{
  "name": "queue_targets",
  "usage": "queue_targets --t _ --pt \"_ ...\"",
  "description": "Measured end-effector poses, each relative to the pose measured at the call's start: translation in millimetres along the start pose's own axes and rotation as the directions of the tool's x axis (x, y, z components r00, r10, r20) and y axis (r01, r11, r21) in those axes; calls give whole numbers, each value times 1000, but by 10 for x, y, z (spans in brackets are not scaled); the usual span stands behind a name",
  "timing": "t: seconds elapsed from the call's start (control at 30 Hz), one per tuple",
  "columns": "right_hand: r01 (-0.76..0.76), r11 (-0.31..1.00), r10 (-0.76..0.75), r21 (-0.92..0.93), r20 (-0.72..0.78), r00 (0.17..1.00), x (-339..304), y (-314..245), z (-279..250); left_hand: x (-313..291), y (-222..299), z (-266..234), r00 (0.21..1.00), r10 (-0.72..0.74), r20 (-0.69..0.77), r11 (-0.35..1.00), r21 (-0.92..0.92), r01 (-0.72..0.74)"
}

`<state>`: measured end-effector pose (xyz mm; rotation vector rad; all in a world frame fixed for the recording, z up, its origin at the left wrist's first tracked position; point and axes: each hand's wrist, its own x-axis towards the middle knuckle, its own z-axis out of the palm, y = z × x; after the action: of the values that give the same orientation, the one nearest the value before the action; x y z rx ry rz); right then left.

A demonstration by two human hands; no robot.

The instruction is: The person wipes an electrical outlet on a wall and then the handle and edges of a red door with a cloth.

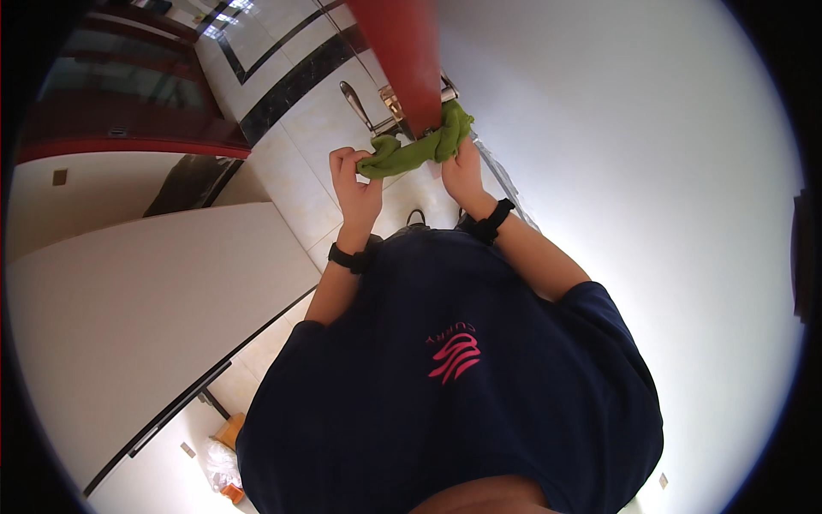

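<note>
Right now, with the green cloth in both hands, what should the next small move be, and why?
Perhaps bring the left end of the green cloth in toward the red door: the left hand holds that end away from the door, while the part by the right hand sits close to the right-side handle.

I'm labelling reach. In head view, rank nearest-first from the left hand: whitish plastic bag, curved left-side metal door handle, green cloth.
1. Green cloth, in the left hand.
2. Door handle, just ahead.
3. Plastic bag, lower left.
</note>
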<state>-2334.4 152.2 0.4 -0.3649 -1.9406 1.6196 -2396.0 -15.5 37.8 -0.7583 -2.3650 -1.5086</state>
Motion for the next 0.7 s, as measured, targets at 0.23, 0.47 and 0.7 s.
queue_targets --t 0.23,0.47,0.7 --pt "-64 996 65 55 -30 997 -125 -52 -41 -78 -402 214 894 -404 195 835 -320 448" --pt "-13 975 0 -222 -61 998 -177 -23 -146 68 -310 336 942 -323 92 790 -522 322" --pt "90 985 -120 -149 -204 972 -48 -456 -131 136 -372 395 971 -173 168 585 -775 238"
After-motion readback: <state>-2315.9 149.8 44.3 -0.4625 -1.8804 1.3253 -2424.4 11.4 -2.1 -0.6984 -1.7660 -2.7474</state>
